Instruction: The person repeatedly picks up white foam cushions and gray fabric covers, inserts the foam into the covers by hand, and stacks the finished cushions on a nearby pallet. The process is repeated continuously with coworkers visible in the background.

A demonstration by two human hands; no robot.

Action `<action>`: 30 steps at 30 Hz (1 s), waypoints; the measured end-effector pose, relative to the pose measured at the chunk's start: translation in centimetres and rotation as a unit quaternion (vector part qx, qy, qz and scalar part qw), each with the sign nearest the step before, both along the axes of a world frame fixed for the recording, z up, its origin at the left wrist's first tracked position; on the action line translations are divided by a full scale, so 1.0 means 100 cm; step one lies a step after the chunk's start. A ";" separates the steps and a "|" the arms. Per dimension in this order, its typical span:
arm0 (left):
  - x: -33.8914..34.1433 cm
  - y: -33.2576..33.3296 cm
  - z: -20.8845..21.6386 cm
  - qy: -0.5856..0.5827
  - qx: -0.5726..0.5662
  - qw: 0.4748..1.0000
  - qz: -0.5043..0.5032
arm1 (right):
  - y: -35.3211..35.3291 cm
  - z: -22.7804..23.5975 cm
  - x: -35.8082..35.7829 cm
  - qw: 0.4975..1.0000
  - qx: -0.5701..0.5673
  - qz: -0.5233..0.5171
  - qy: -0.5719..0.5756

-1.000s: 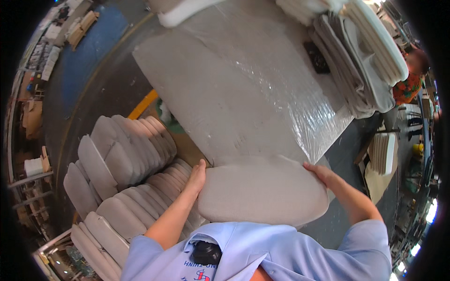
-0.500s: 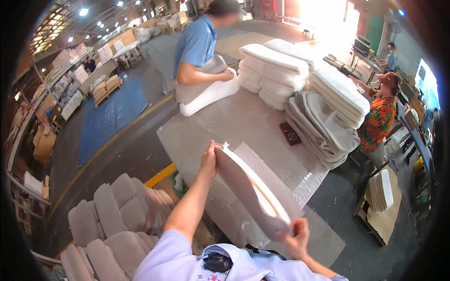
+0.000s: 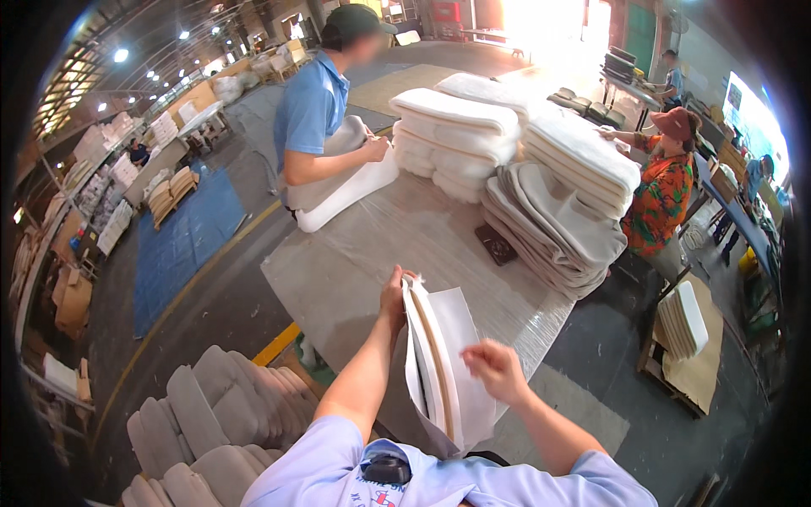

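A grey fabric cushion cover [image 3: 473,325] stands on edge in front of me, its long side gaping and white padding [image 3: 431,363] showing inside. My left hand [image 3: 394,297] is closed around the far end of the cover, where some white fluff pokes out. My right hand [image 3: 498,372] is raised beside the cover's right flap, its fingers loosely apart and slightly blurred, with nothing visible in them. The cover's near end rests against my shirt, above the near edge of the plastic-covered table [image 3: 338,245].
Stacked white pads [image 3: 456,127] and folded grey covers [image 3: 549,228] fill the table's far right, beside a dark flat item [image 3: 496,244]. A co-worker in blue [image 3: 308,110] handles a pad across the table; another [image 3: 663,186] stands right. Grey cushions [image 3: 220,406] are piled at lower left.
My right hand has let go of the cover's near end and moved up and left. The cover has turned more upright and nearer my body, its opening facing me. My left hand keeps its hold.
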State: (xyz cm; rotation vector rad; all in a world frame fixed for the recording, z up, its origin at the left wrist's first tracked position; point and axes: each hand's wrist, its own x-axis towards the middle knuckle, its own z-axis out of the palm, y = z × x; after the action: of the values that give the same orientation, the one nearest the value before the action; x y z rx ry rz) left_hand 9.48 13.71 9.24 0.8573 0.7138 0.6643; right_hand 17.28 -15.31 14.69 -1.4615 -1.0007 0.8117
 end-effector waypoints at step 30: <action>0.003 -0.004 -0.001 0.039 0.070 0.996 0.037 | 0.194 0.000 0.023 0.994 0.101 -0.019 -0.045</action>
State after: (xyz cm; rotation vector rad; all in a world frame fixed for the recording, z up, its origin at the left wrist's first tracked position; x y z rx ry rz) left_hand 9.79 13.33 9.11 0.9931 0.7782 0.7572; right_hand 19.63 4.13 14.72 -1.3471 -1.0874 0.6037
